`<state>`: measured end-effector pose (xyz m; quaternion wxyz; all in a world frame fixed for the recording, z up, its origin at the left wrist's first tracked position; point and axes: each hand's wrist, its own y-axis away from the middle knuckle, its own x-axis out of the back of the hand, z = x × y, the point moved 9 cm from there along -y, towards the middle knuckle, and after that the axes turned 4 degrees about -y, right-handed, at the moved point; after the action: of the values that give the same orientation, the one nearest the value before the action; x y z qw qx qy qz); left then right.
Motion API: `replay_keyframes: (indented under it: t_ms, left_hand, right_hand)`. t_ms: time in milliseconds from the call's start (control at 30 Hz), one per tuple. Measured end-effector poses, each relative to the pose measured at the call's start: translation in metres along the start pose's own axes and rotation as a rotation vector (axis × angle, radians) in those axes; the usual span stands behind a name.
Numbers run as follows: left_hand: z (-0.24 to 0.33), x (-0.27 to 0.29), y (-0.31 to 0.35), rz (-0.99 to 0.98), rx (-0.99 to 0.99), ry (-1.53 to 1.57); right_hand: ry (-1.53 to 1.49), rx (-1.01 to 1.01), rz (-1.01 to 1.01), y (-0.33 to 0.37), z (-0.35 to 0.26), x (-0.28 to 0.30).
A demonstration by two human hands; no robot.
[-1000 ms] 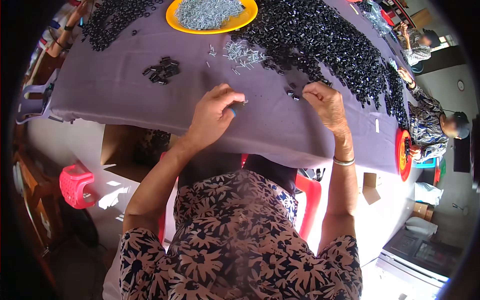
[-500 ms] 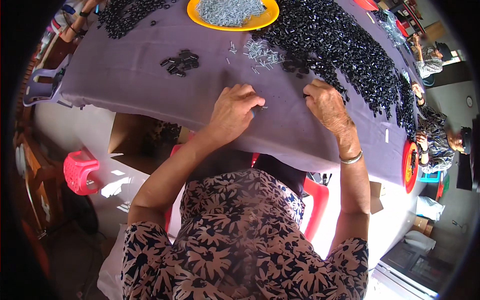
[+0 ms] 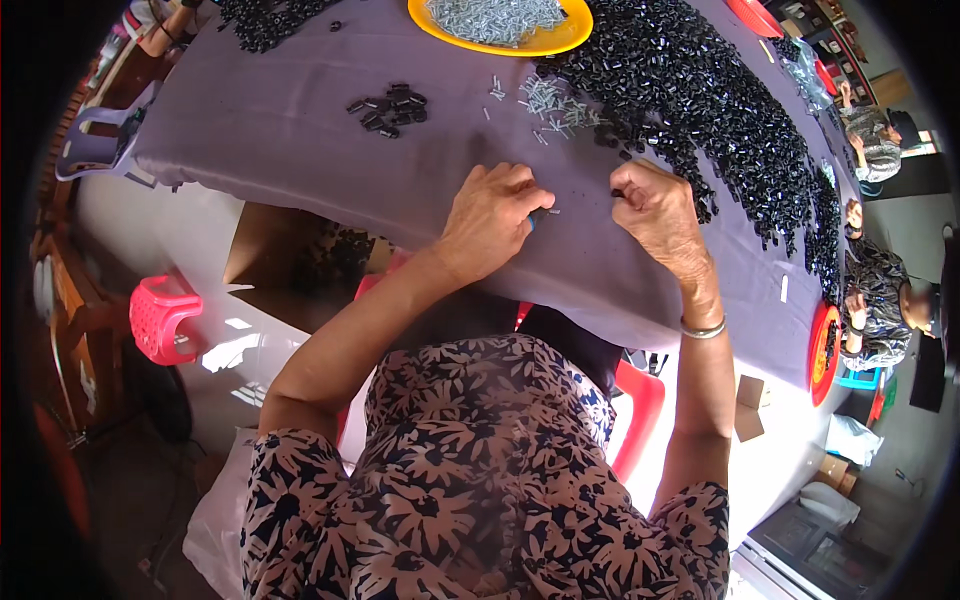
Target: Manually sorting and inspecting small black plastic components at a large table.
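Note:
Over the near part of the purple cloth, my left hand (image 3: 490,222) is closed in a pinch. A short silver pin (image 3: 554,211) pokes out past its fingertips, and a bit of blue shows at the fingers. To its right my right hand (image 3: 658,212), with a bangle at the wrist, is curled around a small black piece (image 3: 617,193), only partly visible. Beyond both hands lies a loose scatter of silver pins (image 3: 556,105). A small cluster of black pieces (image 3: 392,108) sits farther left, and a large heap of black pieces (image 3: 730,120) spreads at the right.
A yellow plate (image 3: 585,32) full of silver pins stands at the far side. Another black pile (image 3: 265,22) lies far left. A red-rimmed tray (image 3: 822,365) is at the right edge. Below the table are an open carton (image 3: 265,260) and a pink stool (image 3: 160,318). Other people sit along the right.
The view has shifted slightly, so the table's contents appear farther right. My right hand has turned a little, its fingers curling more around the black piece. My left hand keeps its pinch.

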<state>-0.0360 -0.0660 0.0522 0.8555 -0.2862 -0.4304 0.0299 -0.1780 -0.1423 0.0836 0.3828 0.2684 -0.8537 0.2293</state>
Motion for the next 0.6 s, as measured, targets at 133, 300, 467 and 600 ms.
replay_keyframes:
  t_ms: [133,300,467,600]
  left_hand:
    - [-0.002,0.006,-0.003,0.011,0.017,-0.128]
    - [-0.009,0.007,0.0,0.013,0.023,-0.12]
    - [-0.016,0.01,0.001,0.042,0.073,-0.059]
    - [-0.019,0.015,0.003,0.06,0.11,-0.078]
  right_hand:
    - [-0.546,-0.185,0.111,0.011,0.019,-0.027]
    - [-0.753,-0.144,0.16,0.011,0.011,-0.038]
    - [-0.859,-0.184,0.145,0.011,0.014,-0.052]
    - [-0.719,-0.194,0.166,0.011,0.013,-0.055]
